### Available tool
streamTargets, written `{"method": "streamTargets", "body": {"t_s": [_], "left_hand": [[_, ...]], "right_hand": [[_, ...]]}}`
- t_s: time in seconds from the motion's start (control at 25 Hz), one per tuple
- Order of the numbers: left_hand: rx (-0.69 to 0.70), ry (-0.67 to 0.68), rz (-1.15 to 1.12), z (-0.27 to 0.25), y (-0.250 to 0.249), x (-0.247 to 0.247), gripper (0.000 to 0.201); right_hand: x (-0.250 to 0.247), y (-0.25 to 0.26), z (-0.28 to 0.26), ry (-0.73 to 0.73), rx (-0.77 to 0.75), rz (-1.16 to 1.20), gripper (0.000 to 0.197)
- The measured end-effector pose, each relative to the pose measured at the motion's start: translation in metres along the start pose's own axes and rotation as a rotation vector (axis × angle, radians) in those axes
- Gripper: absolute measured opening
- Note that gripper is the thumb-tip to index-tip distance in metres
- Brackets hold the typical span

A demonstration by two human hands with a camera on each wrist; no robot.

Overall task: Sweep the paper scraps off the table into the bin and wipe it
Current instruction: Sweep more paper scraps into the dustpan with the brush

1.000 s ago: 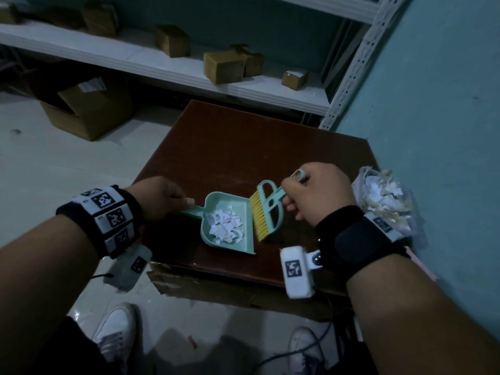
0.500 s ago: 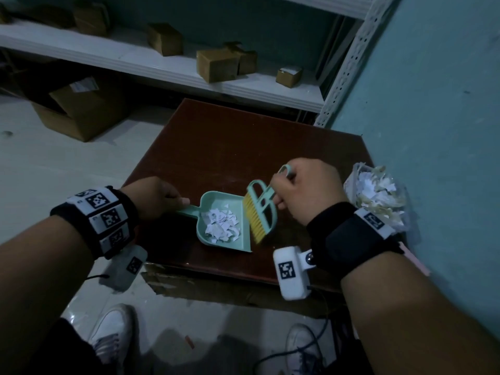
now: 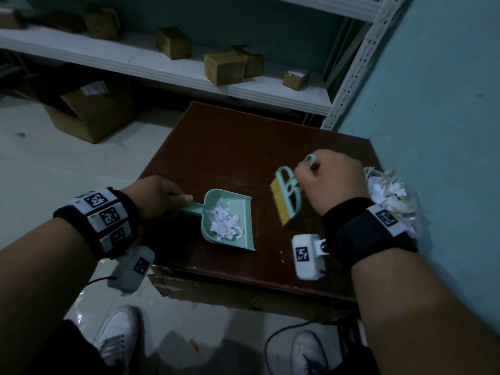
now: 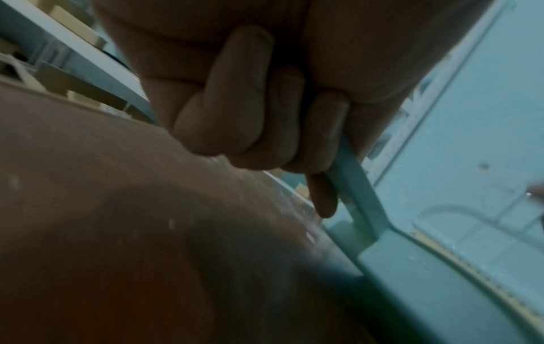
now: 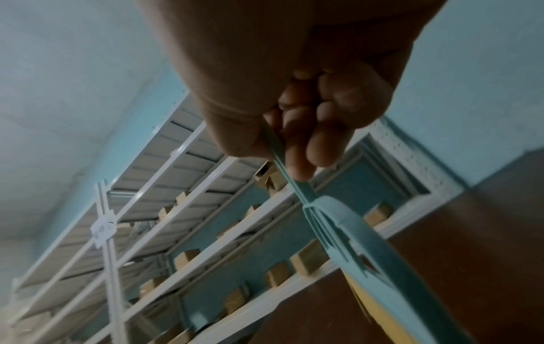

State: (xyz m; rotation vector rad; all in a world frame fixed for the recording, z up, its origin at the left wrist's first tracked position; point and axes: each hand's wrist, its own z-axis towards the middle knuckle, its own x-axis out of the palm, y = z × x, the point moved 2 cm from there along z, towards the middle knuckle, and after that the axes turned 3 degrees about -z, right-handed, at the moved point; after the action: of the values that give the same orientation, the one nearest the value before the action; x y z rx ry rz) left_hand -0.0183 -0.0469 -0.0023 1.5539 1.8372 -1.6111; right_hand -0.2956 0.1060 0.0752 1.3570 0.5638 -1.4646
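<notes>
A mint dustpan (image 3: 244,212) lies on the dark red table (image 3: 238,147), with a heap of white paper scraps (image 3: 226,224) inside it. My left hand (image 3: 155,194) grips the dustpan handle (image 4: 357,186), fingers curled round it. My right hand (image 3: 330,182) grips the handle of a mint brush (image 3: 288,194) with yellow bristles, held clear of the dustpan to its right. The same brush (image 5: 382,251) shows in the right wrist view, fingers wrapped round its thin handle. A small bin (image 3: 389,196) lined with clear plastic and full of scraps sits at the table's right edge.
A teal wall (image 3: 433,104) runs close along the right side of the table. White shelving (image 3: 189,74) with small cardboard boxes stands behind it. A large cardboard box (image 3: 89,115) sits on the floor at left. My white shoes (image 3: 119,334) and a cable are below the near edge.
The brush has lifted off the dustpan's mouth and moved right and away, leaving a gap. The dustpan and left hand have stayed in place with the scraps inside.
</notes>
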Motion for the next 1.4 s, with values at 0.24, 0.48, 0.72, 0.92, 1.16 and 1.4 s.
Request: {"method": "streamTargets", "body": {"t_s": [0.24,0.48,0.72,0.92,1.16,1.4], "left_hand": [[-0.057,-0.132,-0.059,-0.007,0.023,-0.030,0.037],[-0.121,-0.230,-0.095,-0.004,0.037,-0.036,0.042],[-0.119,-0.195,-0.071,-0.002,0.037,-0.035,0.043],[-0.109,-0.175,-0.039,-0.004,0.040,-0.038,0.041],[-0.108,-0.171,-0.016,-0.006,0.041,-0.040,0.042],[-0.108,-0.156,0.024,-0.008,0.044,-0.039,0.045]], "right_hand": [[0.007,-0.017,0.017,-0.062,0.070,-0.099,0.032],[0.031,-0.002,0.040,0.055,0.042,-0.336,0.035],[0.052,0.049,0.039,0.231,-0.178,-0.147,0.039],[0.042,0.043,0.048,0.113,-0.092,-0.234,0.036],[0.045,0.057,0.046,0.152,-0.190,-0.072,0.040],[0.059,0.071,0.035,0.273,-0.235,-0.148,0.039]]}}
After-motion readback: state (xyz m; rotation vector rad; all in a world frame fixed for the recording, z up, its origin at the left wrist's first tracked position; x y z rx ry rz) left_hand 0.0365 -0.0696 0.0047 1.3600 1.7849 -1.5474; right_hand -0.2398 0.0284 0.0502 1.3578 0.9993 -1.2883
